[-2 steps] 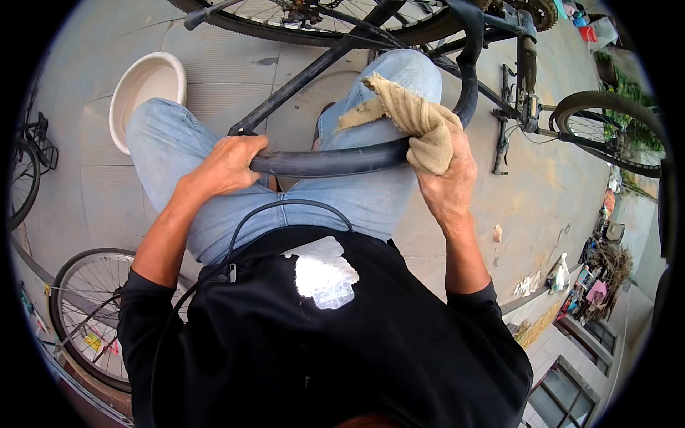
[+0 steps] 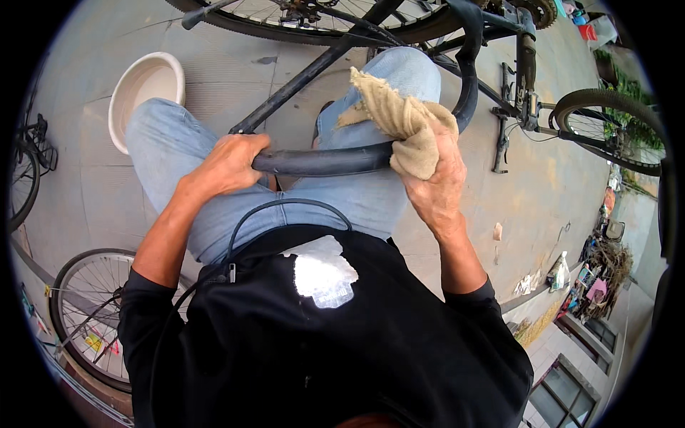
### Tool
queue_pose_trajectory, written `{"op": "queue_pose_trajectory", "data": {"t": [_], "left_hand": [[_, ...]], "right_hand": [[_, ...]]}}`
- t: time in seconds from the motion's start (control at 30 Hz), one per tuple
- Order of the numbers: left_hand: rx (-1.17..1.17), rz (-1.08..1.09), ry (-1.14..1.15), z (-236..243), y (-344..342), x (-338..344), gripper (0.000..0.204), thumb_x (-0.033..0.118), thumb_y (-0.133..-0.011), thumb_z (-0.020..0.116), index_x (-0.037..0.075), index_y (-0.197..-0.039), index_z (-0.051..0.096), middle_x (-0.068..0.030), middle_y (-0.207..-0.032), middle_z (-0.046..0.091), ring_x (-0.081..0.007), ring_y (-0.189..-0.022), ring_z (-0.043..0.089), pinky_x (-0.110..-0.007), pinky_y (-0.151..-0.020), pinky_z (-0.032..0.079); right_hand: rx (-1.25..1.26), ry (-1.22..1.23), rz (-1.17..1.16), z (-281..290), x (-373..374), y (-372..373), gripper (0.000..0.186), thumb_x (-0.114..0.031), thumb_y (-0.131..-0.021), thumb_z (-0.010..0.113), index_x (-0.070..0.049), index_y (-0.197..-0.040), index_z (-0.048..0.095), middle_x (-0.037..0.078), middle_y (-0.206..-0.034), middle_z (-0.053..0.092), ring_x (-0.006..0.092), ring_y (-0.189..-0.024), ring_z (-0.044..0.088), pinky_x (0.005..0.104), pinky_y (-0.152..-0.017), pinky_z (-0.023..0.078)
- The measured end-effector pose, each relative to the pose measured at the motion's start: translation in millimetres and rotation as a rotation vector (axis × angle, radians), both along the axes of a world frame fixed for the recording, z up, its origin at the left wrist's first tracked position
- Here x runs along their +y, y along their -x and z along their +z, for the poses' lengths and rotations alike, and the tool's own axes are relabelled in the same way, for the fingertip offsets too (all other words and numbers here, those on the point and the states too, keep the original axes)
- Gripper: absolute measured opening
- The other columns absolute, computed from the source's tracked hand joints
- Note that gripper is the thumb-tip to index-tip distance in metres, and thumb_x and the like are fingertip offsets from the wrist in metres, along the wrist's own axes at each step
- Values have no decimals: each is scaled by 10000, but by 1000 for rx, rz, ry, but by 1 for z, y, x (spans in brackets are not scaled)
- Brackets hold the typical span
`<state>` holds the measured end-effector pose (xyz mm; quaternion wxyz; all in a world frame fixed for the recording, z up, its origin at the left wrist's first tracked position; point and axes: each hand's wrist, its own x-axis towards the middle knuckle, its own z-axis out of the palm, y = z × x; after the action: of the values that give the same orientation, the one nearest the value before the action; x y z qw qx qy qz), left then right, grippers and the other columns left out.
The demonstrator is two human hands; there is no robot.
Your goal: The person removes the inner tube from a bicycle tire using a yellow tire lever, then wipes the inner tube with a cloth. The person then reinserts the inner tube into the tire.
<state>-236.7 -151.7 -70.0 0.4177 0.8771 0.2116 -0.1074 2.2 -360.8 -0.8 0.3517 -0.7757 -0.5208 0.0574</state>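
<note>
Two hands on one black inner tube (image 2: 325,160), which lies across the lap of a seated person in blue jeans (image 2: 178,153) and a black shirt (image 2: 342,357).

Left hand (image 2: 228,164): fingers wrapped over the tube's left end, closed around it, knuckles up, just above the left thigh.

Right hand (image 2: 435,182): closed on a tan rag (image 2: 403,125) bunched around the tube, thumb side toward the body. Rag covers the tube at that spot; a loose frayed corner sticks out toward the right knee.

Tube: runs roughly level from left hand to rag, then curves up and away past the right knee toward the bike frame (image 2: 307,71). Looks limp, not fully round.

Surroundings: frame tube slants from upper right down between the knees. Spoked wheel (image 2: 300,18) at top edge, touching pavement. White basin (image 2: 146,89) on pavement (image 2: 542,200) just beside the left knee; contents not discernible. Second wheel (image 2: 610,132) at right, well apart from the hands. Third wheel (image 2: 85,321) at lower left, behind the left elbow. Thin black cord (image 2: 285,207) loops over the lap near the shirt hem. Bright glare patch on the shirt front.
</note>
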Motion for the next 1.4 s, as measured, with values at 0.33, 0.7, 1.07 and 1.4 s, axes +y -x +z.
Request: {"op": "queue_pose_trajectory", "data": {"t": [0.33,0.7,1.07,1.4], "left_hand": [[-363,-6,-168,9,-29,-38,391,318,-818,692,122,-1150,628,-123,-1133,648,-331,-1103,581,-443,-949,453],[84,-86,135,60,-49,-23,425,163,-745,697,22,-1139,624,-188,-992,670,-370,-933,630,-448,-815,492],[-190,-24,-401,17,25,24,402,-32,-663,649,33,-1042,533,-160,-937,604,-394,-929,588,-457,-807,461],[-246,60,-435,24,35,25,415,-56,-641,692,33,-1012,529,-172,-914,606,-409,-899,584,-466,-783,466]], "right_hand": [[-275,36,414,-6,26,59,545,-105,-684,726,-80,-1208,578,123,-1227,576,325,-1136,553,458,-974,442],[-392,-5,347,-16,-19,-6,464,-158,-709,729,-95,-1148,593,72,-1105,640,282,-972,623,391,-817,499],[-393,57,46,-32,-49,-52,672,-174,-661,861,-40,-1242,551,136,-1125,644,323,-959,648,407,-809,536],[-247,35,174,3,-6,1,726,-127,-630,867,21,-1267,552,192,-1155,637,389,-1053,620,446,-939,488]]}}
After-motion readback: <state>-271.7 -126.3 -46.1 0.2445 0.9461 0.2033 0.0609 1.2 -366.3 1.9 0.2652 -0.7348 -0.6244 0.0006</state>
